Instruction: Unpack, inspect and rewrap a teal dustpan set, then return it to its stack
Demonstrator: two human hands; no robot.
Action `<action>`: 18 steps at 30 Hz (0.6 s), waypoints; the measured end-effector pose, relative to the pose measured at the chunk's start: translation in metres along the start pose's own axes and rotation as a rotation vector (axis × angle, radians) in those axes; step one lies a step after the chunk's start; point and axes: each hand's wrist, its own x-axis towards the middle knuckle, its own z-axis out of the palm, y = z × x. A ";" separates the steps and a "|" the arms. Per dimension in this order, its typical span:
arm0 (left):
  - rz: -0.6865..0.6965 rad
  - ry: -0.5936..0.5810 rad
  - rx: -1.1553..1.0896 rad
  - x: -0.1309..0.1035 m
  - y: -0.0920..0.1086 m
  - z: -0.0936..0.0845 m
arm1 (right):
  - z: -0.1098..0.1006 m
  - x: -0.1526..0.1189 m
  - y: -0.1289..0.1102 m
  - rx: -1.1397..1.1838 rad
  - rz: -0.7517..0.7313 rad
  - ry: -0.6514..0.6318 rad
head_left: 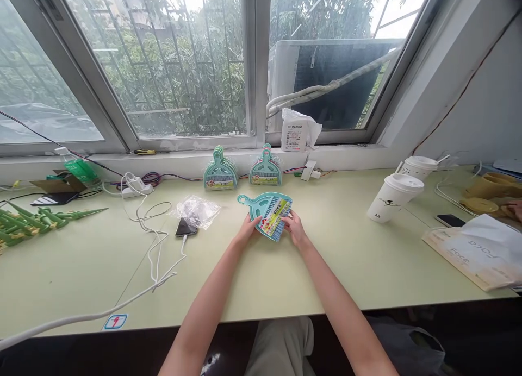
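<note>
Between my hands is a small turquoise dustpan (255, 204) with a brush (279, 230) lying in it, its bristles striped blue and grey. A printed yellow and red label covers part of the brush. My left hand (248, 229) grips the dustpan's left edge, thumb on top. My right hand (296, 227) pinches the right side at the brush and label. The dustpan's looped handle points to the upper left. Behind it, two stacks of similar dustpan sets, a green stack (220, 172) and a mixed-colour stack (266, 168), lean upright by the window wall.
Left of my hands lie a crumpled clear plastic bag (199, 210), a phone (186, 227) on a white cable (153, 245), and green plastic pieces (36, 221). At right stand white lidded cups (393, 198) and a tissue pack (477, 251). Part of another person's hand (514, 208) shows far right.
</note>
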 end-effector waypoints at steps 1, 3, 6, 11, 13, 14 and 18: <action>0.014 0.024 -0.004 -0.001 0.000 0.000 | 0.001 0.000 0.000 -0.004 0.015 -0.020; 0.014 0.066 -0.006 -0.002 0.001 -0.002 | 0.003 0.000 0.001 0.003 0.053 -0.067; 0.002 0.086 -0.004 -0.001 0.002 -0.006 | 0.005 -0.001 0.003 -0.007 0.090 -0.113; 0.018 0.112 0.005 0.003 -0.001 -0.007 | 0.003 0.003 0.009 -0.124 0.061 -0.046; 0.008 0.153 0.005 0.007 -0.003 -0.009 | -0.004 0.010 0.011 -0.140 0.089 0.017; 0.003 0.180 0.004 0.009 -0.004 -0.011 | -0.011 0.015 0.011 -0.129 0.087 0.070; 0.004 0.279 -0.003 0.015 -0.007 -0.020 | -0.044 0.030 0.007 0.097 -0.107 0.449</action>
